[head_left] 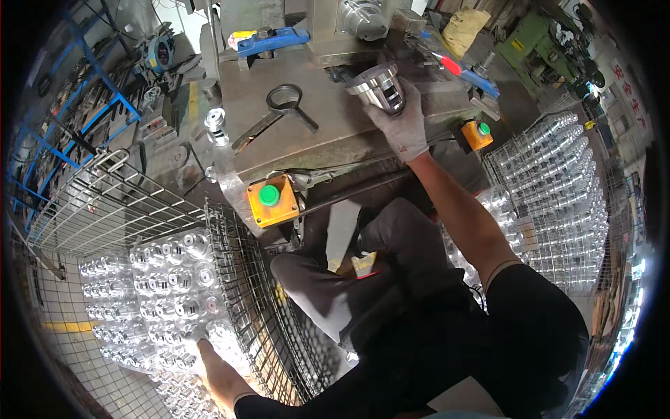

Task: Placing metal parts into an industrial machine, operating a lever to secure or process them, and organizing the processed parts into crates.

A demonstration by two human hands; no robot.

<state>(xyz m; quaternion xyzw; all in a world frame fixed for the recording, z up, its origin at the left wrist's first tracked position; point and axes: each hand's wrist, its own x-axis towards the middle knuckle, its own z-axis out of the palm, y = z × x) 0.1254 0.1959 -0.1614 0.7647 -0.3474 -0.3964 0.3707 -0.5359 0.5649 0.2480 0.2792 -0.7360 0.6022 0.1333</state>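
Observation:
My right hand (400, 120), in a pale grey glove, is closed round the side of a shiny flanged metal cylinder (374, 85) with slots in its wall. The cylinder is over the press table (335, 133), and I cannot tell whether it rests there. My left arm reaches down into the wire basket at the left, among rows of silvery machined metal parts (167, 279). Glare washes out my left hand (204, 343), so its fingers do not show clearly.
A metal ring with a handle (285, 99) lies on the table. Green-button boxes sit at its front left (269, 199) and right (477, 134). Wire baskets of parts stand left (230, 279) and right (551, 202). Blue-handled tools (272, 42) lie at the back.

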